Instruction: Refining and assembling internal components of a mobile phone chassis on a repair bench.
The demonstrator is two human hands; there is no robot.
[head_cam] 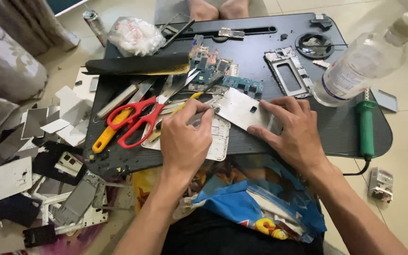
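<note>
While right hand [294,130] pins flat silver metal phone plate [244,112] | left hand [183,139] pinches thin tool at 9 o'clock edge; plate still unseparated; red-handled scissors [135,120] idle

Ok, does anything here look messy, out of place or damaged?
Yes. Broken panels litter the floor left of the tray, and a bare circuit board lies among scissors on it. Both hands hold a metal plate.

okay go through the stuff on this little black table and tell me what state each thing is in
Metal plate: flat, pinned under the right hand.
Thin tool: gripped by the left hand, tip at the plate's edge.
Red scissors: closed, lying flat.
Clear bottle: capped, lying tilted.
Circuit board: bare, uncovered.
</note>
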